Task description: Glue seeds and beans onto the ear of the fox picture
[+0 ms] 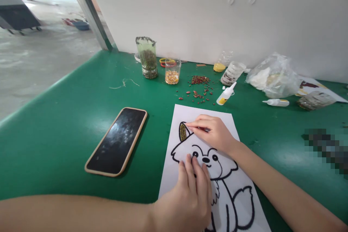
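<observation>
A white sheet of paper (201,116) with a black-outlined fox drawing lies on the green table. Greenish beans (183,133) fill much of the fox's left-side ear. My right hand (213,132) reaches in from the right, its thumb and fingertips pinched together at that ear's edge; anything between them is too small to make out. Across the lower part of the drawing rests my left hand (190,192), fingers stretched out over the fox's face and chest, holding nothing that I can see. It covers part of the fox's body.
A phone (116,141) lies left of the paper. Behind it stand a cut green bottle (149,59) and a cup of corn kernels (172,76). Loose red beans (199,79), a glue bottle (226,94), another glue bottle (277,102) and a plastic bag (274,76) sit along the back.
</observation>
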